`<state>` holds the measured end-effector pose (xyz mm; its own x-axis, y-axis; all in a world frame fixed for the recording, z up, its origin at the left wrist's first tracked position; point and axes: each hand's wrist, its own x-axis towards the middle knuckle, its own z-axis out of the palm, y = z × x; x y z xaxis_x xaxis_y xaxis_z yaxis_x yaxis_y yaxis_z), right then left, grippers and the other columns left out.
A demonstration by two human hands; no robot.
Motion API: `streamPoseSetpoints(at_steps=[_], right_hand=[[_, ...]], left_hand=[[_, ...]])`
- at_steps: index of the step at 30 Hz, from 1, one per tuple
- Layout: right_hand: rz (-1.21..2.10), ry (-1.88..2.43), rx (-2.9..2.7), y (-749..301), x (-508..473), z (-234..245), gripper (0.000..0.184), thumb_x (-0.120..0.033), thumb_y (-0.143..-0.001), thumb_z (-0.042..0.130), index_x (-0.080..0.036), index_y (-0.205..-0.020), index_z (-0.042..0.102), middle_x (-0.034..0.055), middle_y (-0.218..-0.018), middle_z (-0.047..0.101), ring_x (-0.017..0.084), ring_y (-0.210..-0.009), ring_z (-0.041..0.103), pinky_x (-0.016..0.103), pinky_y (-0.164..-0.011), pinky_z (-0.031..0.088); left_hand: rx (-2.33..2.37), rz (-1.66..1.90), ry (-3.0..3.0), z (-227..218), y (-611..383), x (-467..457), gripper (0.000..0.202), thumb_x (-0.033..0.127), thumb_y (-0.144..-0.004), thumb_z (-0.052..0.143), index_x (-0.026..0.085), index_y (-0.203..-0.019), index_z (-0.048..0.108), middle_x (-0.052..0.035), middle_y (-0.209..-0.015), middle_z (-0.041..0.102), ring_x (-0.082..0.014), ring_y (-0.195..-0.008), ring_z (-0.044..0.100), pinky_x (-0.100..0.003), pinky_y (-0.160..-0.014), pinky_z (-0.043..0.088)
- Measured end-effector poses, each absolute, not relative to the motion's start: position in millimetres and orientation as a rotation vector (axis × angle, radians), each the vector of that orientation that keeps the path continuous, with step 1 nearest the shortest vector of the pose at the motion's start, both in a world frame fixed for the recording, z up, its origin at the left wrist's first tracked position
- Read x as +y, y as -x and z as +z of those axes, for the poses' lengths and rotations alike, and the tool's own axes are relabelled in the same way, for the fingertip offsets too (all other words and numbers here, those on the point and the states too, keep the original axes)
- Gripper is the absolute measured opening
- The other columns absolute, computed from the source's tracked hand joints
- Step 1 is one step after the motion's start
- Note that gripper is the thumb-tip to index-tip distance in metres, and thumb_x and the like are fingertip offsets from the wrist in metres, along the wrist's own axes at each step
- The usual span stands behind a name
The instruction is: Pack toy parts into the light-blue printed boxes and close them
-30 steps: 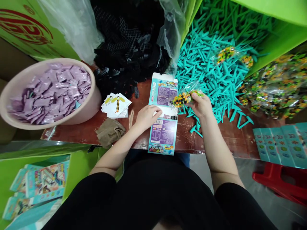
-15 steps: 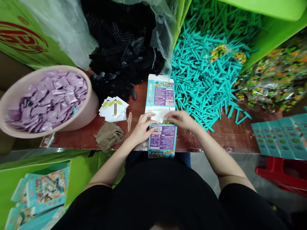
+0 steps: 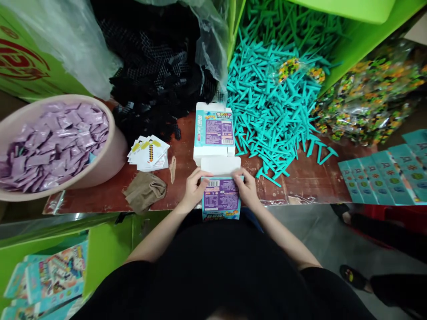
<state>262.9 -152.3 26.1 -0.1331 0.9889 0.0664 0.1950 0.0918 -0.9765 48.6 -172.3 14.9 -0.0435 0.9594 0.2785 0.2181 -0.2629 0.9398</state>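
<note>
A small teal and purple cardboard box (image 3: 221, 198) lies at the table's front edge, its white end flap (image 3: 220, 166) standing out at the far end. My left hand (image 3: 195, 186) grips its left side near the flap, thumb on top. At the opposite corner my right hand (image 3: 246, 184) pinches the box, thumb by the flap's base. Just beyond lies another printed box (image 3: 215, 129) with white flaps at its near end. The inside of the held box is hidden.
Left are a pink tub (image 3: 116, 153) of purple packets, paper cards (image 3: 150, 153) and a brown cloth (image 3: 145, 191). Black pieces (image 3: 153, 75) and turquoise pickaxe-shaped parts (image 3: 273, 111) lie behind. Boxes (image 3: 376, 178) stand right; a person's legs (image 3: 393, 235) show beyond.
My right hand has moved from the box's opening to its right corner. The white flap now shows raised. A person's legs have come into view at right, and the view has shifted slightly.
</note>
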Motion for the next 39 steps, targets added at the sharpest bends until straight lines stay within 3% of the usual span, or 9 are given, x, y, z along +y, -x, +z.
streamPoseSetpoints(at_steps=[2,6,10,17,23,26,30,35,39], right_hand=[[1.174,1.179,-1.381,-259,-148,22,0.038,-0.058,-0.091,0.058,-0.021,-0.093,0.063,0.0035,-0.087,0.064,0.019,-0.082,0.06,0.033,-0.079,0.05],[1.292,1.056,-1.3,-270,-135,25,0.052,-0.055,-0.084,0.071,-0.025,-0.124,0.062,0.007,-0.11,0.071,0.022,-0.096,0.067,0.036,-0.087,0.053],[1.432,1.051,-1.478,-287,-129,32,0.035,-0.054,-0.081,0.073,-0.02,-0.088,0.077,0.0091,-0.106,0.076,0.026,-0.106,0.07,0.041,-0.098,0.052],[1.529,1.2,-1.552,-282,-122,46,0.043,-0.054,-0.078,0.076,-0.017,-0.099,0.081,0.0092,-0.102,0.078,0.03,-0.097,0.073,0.041,-0.087,0.058],[1.266,1.036,-1.828,-289,-156,34,0.042,-0.052,-0.096,0.055,-0.023,-0.119,0.076,0.0084,-0.126,0.071,0.027,-0.125,0.063,0.045,-0.11,0.047],[1.17,0.965,-1.975,-301,-163,38,0.041,-0.047,-0.097,0.057,-0.021,-0.124,0.072,0.0105,-0.13,0.069,0.024,-0.125,0.063,0.04,-0.108,0.048],[1.14,0.941,-2.305,-331,-154,87,0.044,-0.039,-0.091,0.066,-0.018,-0.129,0.068,0.0093,-0.123,0.072,0.021,-0.108,0.07,0.029,-0.09,0.052],[0.866,1.1,-2.628,-343,-174,172,0.083,-0.037,-0.079,0.078,-0.024,-0.153,0.043,0.0086,-0.126,0.07,0.021,-0.102,0.07,0.026,-0.077,0.048],[0.554,1.286,-2.889,-341,-203,218,0.044,-0.03,-0.079,0.077,-0.02,-0.121,0.068,0.0072,-0.096,0.076,0.021,-0.08,0.069,0.026,-0.062,0.041]], left_hand=[[1.245,1.348,-1.523,15,-50,-165,0.049,0.058,-0.097,0.051,0.016,-0.075,0.065,-0.007,-0.085,0.064,-0.0205,-0.085,0.063,-0.033,-0.082,0.053],[1.172,1.298,-1.493,16,-48,-153,0.044,0.054,-0.094,0.058,0.018,-0.118,0.066,-0.0123,-0.116,0.069,-0.0241,-0.109,0.066,-0.036,-0.096,0.052],[1.104,1.083,-1.596,22,-41,-153,0.033,0.047,-0.091,0.065,0.018,-0.102,0.076,-0.0118,-0.113,0.074,-0.0266,-0.11,0.069,-0.04,-0.101,0.052],[1.283,1.027,-1.386,37,-39,-151,0.03,0.041,-0.082,0.074,0.015,-0.097,0.078,-0.0065,-0.082,0.076,-0.0206,-0.069,0.069,-0.031,-0.066,0.056],[1.111,1.03,-1.574,32,-34,-174,0.029,0.041,-0.093,0.063,0.019,-0.106,0.077,-0.0118,-0.124,0.07,-0.0269,-0.119,0.065,-0.043,-0.107,0.049],[1.062,0.992,-1.593,25,-38,-190,0.03,0.039,-0.089,0.069,0.02,-0.111,0.073,-0.0122,-0.132,0.066,-0.0276,-0.124,0.062,-0.043,-0.108,0.048],[1.087,1.001,-1.41,16,-56,-217,0.073,0.042,-0.079,0.079,0.025,-0.142,0.047,-0.0132,-0.148,0.052,-0.0292,-0.129,0.059,-0.043,-0.102,0.054],[1.105,0.541,-1.688,31,-87,-235,0.053,0.048,-0.081,0.072,0.018,-0.122,0.06,-0.0095,-0.11,0.074,-0.0307,-0.099,0.072,-0.041,-0.086,0.06],[1.064,0.585,-2.218,87,-117,-220,0.04,0.044,-0.085,0.067,0.022,-0.117,0.065,-0.0061,-0.089,0.075,-0.0286,-0.077,0.073,-0.036,-0.072,0.059]])
